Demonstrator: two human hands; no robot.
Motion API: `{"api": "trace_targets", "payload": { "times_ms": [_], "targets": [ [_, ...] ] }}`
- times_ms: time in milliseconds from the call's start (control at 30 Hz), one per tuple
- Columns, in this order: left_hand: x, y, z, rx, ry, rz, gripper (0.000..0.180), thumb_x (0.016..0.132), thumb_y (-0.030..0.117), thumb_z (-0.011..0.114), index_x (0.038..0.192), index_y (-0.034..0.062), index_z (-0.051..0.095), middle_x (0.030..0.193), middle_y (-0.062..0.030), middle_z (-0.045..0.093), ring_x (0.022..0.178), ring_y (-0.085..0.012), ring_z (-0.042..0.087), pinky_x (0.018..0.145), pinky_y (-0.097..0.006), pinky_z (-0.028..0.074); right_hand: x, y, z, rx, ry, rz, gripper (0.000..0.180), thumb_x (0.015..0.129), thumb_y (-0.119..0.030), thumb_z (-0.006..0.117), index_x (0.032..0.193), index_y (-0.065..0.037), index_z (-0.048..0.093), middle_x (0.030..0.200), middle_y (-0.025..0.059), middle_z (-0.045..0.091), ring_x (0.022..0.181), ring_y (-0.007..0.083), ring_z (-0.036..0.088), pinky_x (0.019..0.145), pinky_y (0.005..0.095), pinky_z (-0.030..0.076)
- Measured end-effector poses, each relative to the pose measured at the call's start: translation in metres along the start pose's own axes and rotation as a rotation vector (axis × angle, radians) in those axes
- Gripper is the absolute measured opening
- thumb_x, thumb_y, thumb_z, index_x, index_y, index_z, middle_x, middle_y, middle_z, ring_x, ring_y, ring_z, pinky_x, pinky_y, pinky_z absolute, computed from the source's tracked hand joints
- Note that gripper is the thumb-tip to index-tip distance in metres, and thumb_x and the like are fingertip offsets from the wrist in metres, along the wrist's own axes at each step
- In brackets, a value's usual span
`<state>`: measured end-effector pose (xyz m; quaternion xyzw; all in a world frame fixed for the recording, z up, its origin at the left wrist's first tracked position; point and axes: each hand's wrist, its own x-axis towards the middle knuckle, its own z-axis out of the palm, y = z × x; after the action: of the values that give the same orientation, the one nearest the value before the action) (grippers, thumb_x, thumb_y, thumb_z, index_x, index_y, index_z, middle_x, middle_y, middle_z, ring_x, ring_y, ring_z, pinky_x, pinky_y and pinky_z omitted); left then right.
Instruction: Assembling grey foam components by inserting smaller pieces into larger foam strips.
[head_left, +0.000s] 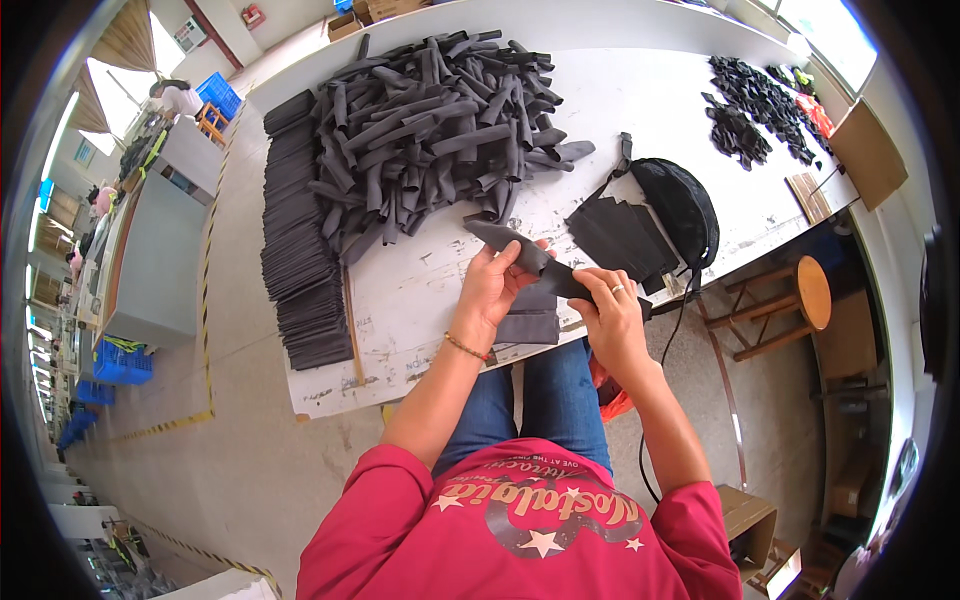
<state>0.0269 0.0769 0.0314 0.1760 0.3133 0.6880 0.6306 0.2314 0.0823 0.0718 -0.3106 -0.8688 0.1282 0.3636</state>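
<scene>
Close to the table's front edge, both hands hold one dark grey fabric sleeve [492,234]. My left hand [493,286] grips its middle between thumb and fingers. My right hand [614,316], with a ring on one finger, pinches the end nearer to me. Below the hands, a flat dark fabric piece [528,328] lies at the table edge. A large heap of loose rolled sleeves [430,120] rises beyond my left hand. To its left runs a long row of flat, stacked pieces [295,230]. Several flat black pieces [622,243] lie fanned beyond my right hand.
A black rounded pouch [678,212] with a cord sits on the white table [400,330] at the right. Small black pieces [760,105] lie at the far right. A wooden stool [780,308] stands beside the table. Another person [180,97] sits far left.
</scene>
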Motion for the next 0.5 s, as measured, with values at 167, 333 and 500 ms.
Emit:
{"api": "trace_targets", "payload": {
  "times_ms": [167, 333, 500],
  "targets": [
    [0.000, 0.002, 0.000, -0.008, -0.011, 0.004, 0.019, 0.101, 0.014, 0.051, 0.111, -0.0010, 0.054, 0.115, -0.0232, 0.064, 0.106, -0.0350, 0.066, 0.087, -0.042, 0.059, 0.000, -0.011, -0.006, 0.007, 0.041, 0.035, 0.036, 0.077, 0.000, 0.071, 0.112, -0.001, 0.064, 0.098, 0.0134, 0.060, 0.092, 0.0316, 0.056, 0.079, 0.0402, 0.045],
    [-0.002, 0.004, 0.004, 0.030, -0.024, -0.037, 0.018, 0.100, 0.010, 0.050, 0.114, -0.0002, 0.048, 0.114, -0.0260, 0.064, 0.102, -0.0365, 0.067, 0.085, -0.045, 0.059, 0.005, -0.008, -0.004, -0.021, 0.060, 0.011, 0.031, 0.077, 0.003, 0.068, 0.107, -0.002, 0.066, 0.094, 0.0106, 0.060, 0.089, 0.0293, 0.056, 0.078, 0.0396, 0.044],
    [-0.008, 0.007, 0.010, 0.047, -0.059, -0.007, 0.017, 0.100, 0.009, 0.049, 0.115, -0.0004, 0.047, 0.115, -0.0255, 0.064, 0.105, -0.0351, 0.066, 0.085, -0.045, 0.059, 0.005, 0.001, -0.005, -0.129, 0.119, -0.040, 0.032, 0.072, 0.005, 0.064, 0.103, -0.004, 0.067, 0.091, 0.0066, 0.060, 0.085, 0.0265, 0.056, 0.078, 0.0388, 0.044]
  ]
}}
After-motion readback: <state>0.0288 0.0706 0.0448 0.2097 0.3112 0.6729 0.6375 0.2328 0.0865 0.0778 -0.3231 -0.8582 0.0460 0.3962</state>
